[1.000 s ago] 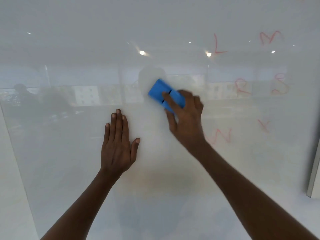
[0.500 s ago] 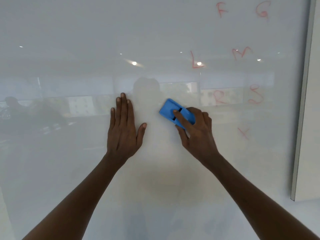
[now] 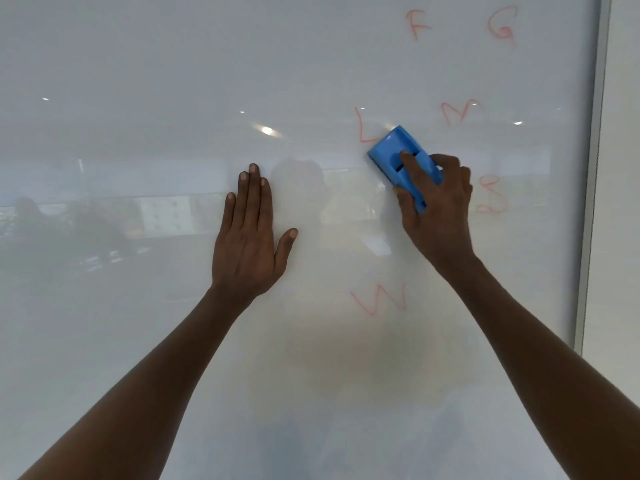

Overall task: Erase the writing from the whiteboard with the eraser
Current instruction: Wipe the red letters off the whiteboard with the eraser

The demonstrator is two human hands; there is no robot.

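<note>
A glossy whiteboard (image 3: 138, 323) fills the view. My right hand (image 3: 438, 216) grips a blue eraser (image 3: 393, 152) and presses it flat on the board, its top corner touching the foot of a red letter L (image 3: 360, 128). Other faint red letters remain: F (image 3: 417, 24), G (image 3: 504, 27), M (image 3: 459, 112), S (image 3: 493, 194) partly behind my hand, and W (image 3: 379, 299) below it. My left hand (image 3: 251, 237) lies flat on the board with fingers spread slightly, holding nothing, left of the eraser.
The board's grey frame edge (image 3: 594, 168) runs down the right side, with a pale wall (image 3: 620, 202) beyond it. Reflections of ceiling lights and a room show in the board's left half.
My right hand has slid the eraser up and to the right, to the letter L. The R that stood there no longer shows, and a W has come into sight below.
</note>
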